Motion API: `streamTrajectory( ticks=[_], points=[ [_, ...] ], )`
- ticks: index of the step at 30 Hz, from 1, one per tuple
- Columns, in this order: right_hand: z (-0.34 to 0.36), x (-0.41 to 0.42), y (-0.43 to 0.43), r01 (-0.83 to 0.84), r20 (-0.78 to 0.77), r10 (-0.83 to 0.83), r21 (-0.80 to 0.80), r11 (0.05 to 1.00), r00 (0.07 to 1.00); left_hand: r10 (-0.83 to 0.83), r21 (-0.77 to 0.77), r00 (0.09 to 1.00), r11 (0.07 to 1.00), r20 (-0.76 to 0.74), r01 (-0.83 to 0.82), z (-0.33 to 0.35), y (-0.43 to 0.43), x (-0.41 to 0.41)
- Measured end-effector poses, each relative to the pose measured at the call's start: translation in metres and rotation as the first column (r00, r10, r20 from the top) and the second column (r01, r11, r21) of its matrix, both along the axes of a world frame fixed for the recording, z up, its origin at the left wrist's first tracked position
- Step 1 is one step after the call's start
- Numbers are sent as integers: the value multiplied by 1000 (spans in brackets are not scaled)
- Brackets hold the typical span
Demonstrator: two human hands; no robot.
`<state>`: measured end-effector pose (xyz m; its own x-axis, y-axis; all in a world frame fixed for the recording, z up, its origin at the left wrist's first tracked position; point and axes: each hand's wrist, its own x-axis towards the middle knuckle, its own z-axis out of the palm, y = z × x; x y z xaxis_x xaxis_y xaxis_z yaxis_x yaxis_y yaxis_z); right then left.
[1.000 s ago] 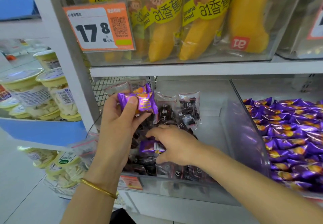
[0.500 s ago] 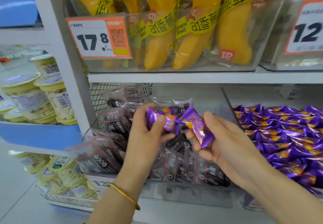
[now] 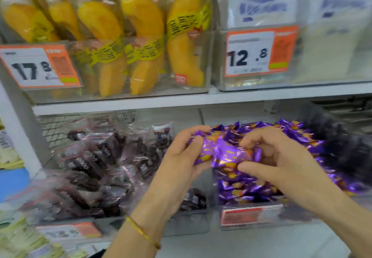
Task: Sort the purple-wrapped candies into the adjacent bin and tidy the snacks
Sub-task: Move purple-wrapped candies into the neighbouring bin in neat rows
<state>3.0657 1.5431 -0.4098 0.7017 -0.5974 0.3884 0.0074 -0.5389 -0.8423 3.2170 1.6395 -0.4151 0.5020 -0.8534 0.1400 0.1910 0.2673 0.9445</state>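
Left wrist: a thin gold bracelet (image 3: pixel 143 234) circles it, lower centre of the frame.
Left hand (image 3: pixel 179 165): raised at centre frame, thumb and fingers pinched on the left end of the purple-wrapped candies (image 3: pixel 223 153).
Right hand (image 3: pixel 281 163): centre right, thumb and curled fingers closed on the right end of the same candies.
Candies held: between both hands, above the front of the right-hand bin; the count is blurred.
Right bin (image 3: pixel 251 215): clear, lower right, heaped with matching purple candies (image 3: pixel 241 189).
Left bin (image 3: pixel 181 227): clear, lower left, filled with dark snack packets (image 3: pixel 96 167).
Upper shelf: banana bread packs (image 3: pixel 145 36) at upper left, price tags 17.8 (image 3: pixel 38 66) and 12.8 (image 3: pixel 259 52) on the bin fronts.
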Motion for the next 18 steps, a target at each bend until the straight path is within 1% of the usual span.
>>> streamTrajectory(
  ticks=[3,4,5,7,8,10,11,13,16,18],
  points=[
    [5,-20,-10,-41,65,38,53,998,997,-6,-32,999,999,50,8,4,-9,-19],
    [6,-26,-13,-56,82,53,35,998,995,-27,-21,998,999,51,28,4,-14,-27],
    [6,-31,-15,-58,83,60,-19,998,995,-51,-6,998,999,48,52,3,-19,-34],
    [5,-39,-23,-16,49,23,-147,989,999,-100,24,995,995,32,99,1,-31,-48],
    [4,-43,-27,13,36,-7,-174,985,999,-121,31,993,992,7,121,0,-38,-54],
    [2,-52,-37,53,31,-49,-174,983,998,-170,37,984,984,-61,173,-3,-50,-64],
    [-1,-57,-42,68,19,-66,-186,980,998,-187,49,980,980,-70,191,-5,-56,-68],
    [-8,-69,-51,65,-32,-73,-206,976,997,-211,73,977,975,0,210,-11,-64,-75],
    [-20,-85,-63,58,-74,-80,-255,965,994,-285,137,946,954,152,265,-20,-75,-85],
    [-25,-94,-73,90,-97,-121,-281,955,988,-269,174,933,957,240,231,-23,-86,-93]
  ],
)
